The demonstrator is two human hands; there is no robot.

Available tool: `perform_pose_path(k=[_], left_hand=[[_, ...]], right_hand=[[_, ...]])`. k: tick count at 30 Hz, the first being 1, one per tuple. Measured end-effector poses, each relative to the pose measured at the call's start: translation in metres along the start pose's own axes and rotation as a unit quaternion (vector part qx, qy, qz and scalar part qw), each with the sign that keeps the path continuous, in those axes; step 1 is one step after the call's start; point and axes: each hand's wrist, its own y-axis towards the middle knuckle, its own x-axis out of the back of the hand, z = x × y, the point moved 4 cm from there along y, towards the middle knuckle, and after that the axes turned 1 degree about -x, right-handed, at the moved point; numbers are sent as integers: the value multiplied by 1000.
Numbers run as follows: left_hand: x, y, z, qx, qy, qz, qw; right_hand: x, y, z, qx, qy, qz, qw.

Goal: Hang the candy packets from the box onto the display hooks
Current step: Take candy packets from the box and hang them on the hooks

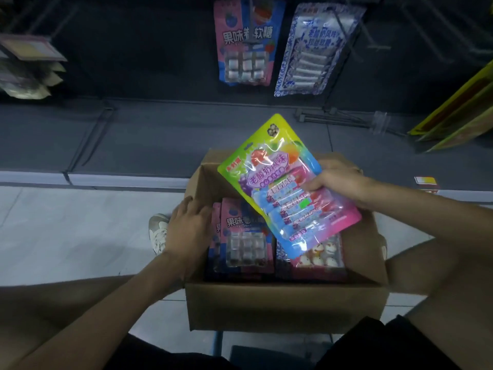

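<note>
Looking down from our head, we are holding one rainbow packet [280,182] in our right hand [336,182], thumb on its front, just over the one open box [280,308]. Our left hand [186,225] is resting on the box's left wall, fingers loose, holding nothing. Two packets are hanging on the dark wall [133,49] above: one pink packet [245,44] and one blue-and-white packet [312,49].

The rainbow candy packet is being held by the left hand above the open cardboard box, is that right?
Not quite. The head view shows the right hand gripping the rainbow candy packet above the open cardboard box. The left hand only rests on the box's left side.
</note>
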Motion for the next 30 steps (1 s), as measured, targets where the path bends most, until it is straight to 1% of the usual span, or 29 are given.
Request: perform_pose_path(k=[2, 4, 5, 6, 7, 8, 9, 11, 13, 14, 15, 16, 19, 20, 23, 26, 30], left_hand=[[13, 9, -7, 29, -35, -10, 999], [28, 20, -15, 46, -111, -26, 992], [38, 24, -21, 47, -160, -36, 985], [50, 28, -29, 55, -219, -45, 973], [64, 31, -38, 76, -288, -43, 954], [78, 32, -50, 109, -371, -28, 922], [89, 32, -64, 137, -466, -15, 874], [102, 36, -87, 162, -646, -21, 746], [109, 43, -98, 203, -765, -22, 610], [114, 47, -103, 222, -794, -16, 565], [116, 51, -106, 226, -807, -9, 545], [119, 56, -108, 211, -811, -5, 546], [124, 68, -111, 193, -774, -16, 603], [123, 70, -112, 190, -767, -11, 613], [123, 76, -118, 184, -782, 15, 595], [138, 85, -126, 164, -786, 19, 596], [166, 94, -124, 134, -790, -4, 598]], right_hand=[[8, -2, 10, 17, 10, -1, 1000], [16, -2, 9, 28, 12, -8, 1000], [18, -3, 9, 41, 30, -11, 999], [19, -5, 8, 61, 76, -12, 995], [18, -5, 6, 72, 127, -16, 989], [16, -5, 5, 76, 174, -18, 982], [14, -4, 4, 80, 208, -23, 975], [5, -2, 9, 100, 251, -19, 963], [2, -1, 18, 121, 280, -15, 952], [3, 0, 21, 127, 281, -18, 951], [3, -1, 22, 128, 277, -19, 952], [5, -2, 22, 128, 278, -18, 952], [13, -7, 21, 126, 296, -27, 946], [16, -8, 21, 129, 292, -32, 947], [29, -19, 29, 161, 275, -54, 946], [43, -29, 44, 213, 268, -86, 936], [57, -47, 71, 261, 273, -89, 921]])
